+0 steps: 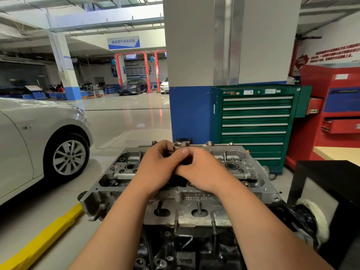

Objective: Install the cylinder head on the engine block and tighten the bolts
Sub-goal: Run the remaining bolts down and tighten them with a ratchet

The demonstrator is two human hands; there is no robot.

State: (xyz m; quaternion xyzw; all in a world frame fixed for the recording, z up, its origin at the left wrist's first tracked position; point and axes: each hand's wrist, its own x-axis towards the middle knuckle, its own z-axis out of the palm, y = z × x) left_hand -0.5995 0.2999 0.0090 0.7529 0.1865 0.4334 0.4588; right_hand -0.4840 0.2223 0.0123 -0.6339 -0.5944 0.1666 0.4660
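Steel socket tool (177, 146) gripped by left hand (157, 168) and right hand (204, 172) near cylinder head's (196, 198) far edge, probably tightening bolts, next needing square, steady turning.

silver car (29, 141) left | green tool cabinet (255, 121) right | red cabinet (335, 114) beside it

Cylinder head (194, 201): dull grey cast metal, rough, matt. Engine block (175, 250): dark, grimy metal. Socket tool (177, 146): bright smooth metal. Floor (126, 123): glossy, reflective. Tool cabinet (253, 121): green painted metal. White wad (315, 217): possibly cloth.
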